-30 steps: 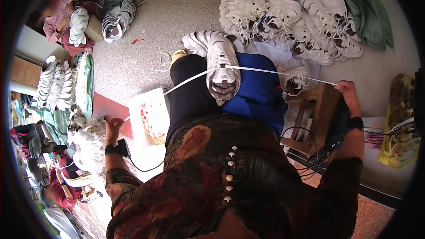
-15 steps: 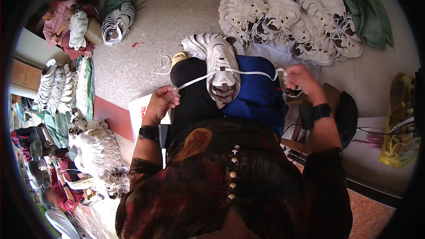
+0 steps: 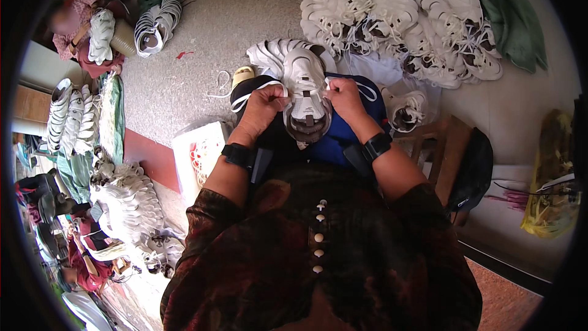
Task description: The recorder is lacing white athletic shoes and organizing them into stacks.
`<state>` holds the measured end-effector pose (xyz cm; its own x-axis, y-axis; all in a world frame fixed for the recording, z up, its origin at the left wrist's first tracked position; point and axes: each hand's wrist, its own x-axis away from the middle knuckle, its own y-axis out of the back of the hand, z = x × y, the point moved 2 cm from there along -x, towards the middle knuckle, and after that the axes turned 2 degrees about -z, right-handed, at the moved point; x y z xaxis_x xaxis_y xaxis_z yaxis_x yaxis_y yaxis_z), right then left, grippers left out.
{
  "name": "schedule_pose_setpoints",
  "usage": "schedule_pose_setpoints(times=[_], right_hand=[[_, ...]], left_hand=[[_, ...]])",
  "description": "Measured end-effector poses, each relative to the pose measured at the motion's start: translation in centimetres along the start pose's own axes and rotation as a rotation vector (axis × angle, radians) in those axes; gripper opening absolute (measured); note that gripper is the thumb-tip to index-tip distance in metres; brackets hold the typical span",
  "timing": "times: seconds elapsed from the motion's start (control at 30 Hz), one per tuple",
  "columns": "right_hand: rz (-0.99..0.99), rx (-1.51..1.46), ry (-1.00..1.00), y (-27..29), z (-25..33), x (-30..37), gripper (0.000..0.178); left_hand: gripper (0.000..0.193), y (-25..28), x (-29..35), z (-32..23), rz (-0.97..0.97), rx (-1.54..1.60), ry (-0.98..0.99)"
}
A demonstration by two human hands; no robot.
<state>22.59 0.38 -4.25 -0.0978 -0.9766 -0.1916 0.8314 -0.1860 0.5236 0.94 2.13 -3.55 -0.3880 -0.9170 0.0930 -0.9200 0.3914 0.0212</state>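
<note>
A white shoe upper (image 3: 302, 67) rests on my lap between my knees, its brown-lined opening toward me. White shoelace (image 3: 235, 108) bows out past my left hand (image 3: 264, 109), whose fingers pinch it at the left side of the eyelet area. On the opposite side my right hand (image 3: 346, 99) also pinches the lace, and a loop of it hangs over the blue cloth on my right knee. Both hands are close to the upper. The exact fingertip hold on the lace is partly hidden.
More white uppers (image 3: 264, 54) lie just beyond my knees. A large pile of them (image 3: 392, 21) sits far right by green cloth (image 3: 514, 30). One upper (image 3: 407, 110) is beside my right knee. A white bag of laces (image 3: 199, 153) stands at left. Other people work further left.
Both hands have come inward from wide apart to the sides of the upper. The lace, earlier stretched across it, now bends in loops beside each hand.
</note>
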Motion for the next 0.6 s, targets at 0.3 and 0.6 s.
schedule_pose_setpoints(times=[0.3,0.6], right_hand=[[-0.32,0.235,0.242,-1.2,2.0,1.1,0.015],[-0.206,0.027,-0.023,-1.2,1.5,1.1,0.01]], left_hand=[[0.006,-0.3,0.4,-0.2,-0.034,-0.055,-0.017],[0.007,-0.6,1.0,-0.5,-0.094,-0.034,-0.012]])
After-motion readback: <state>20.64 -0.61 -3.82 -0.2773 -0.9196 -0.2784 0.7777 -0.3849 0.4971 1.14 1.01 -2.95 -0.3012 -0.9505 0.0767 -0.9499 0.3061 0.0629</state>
